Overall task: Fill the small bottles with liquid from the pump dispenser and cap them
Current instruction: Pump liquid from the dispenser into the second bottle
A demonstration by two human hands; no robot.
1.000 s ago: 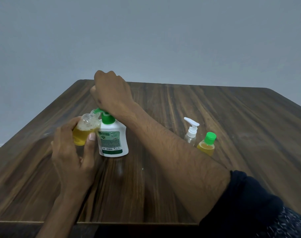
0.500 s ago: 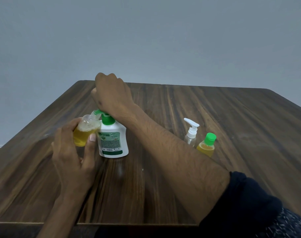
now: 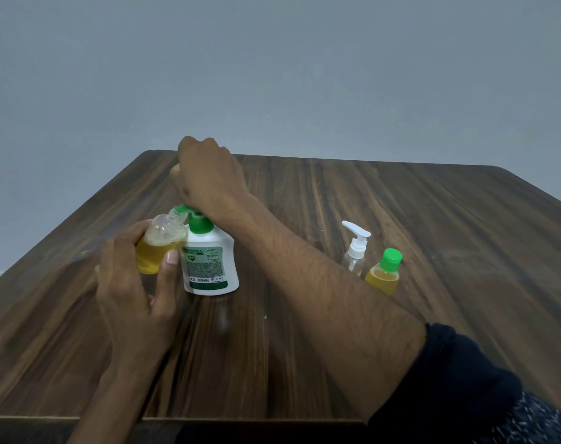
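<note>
Nothing moved | right hand [image 3: 208, 177] fisted on pump [image 3: 189, 210] | left hand [image 3: 135, 283] grips bottle [image 3: 159, 243]

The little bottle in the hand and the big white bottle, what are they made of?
The little bottle looks like clear, shiny plastic: you can see the yellow liquid and bubbles through it. The big white bottle looks like smooth plastic you cannot see through, with a printed label and a green pump. I judge by looks only.

My right hand [image 3: 208, 177] sits fisted, knuckles up, forearm crossing low over from the right in a dark pushed-up sleeve [image 3: 464, 379], while my left hand [image 3: 135, 290] curls thumb and fingers upward.
</note>
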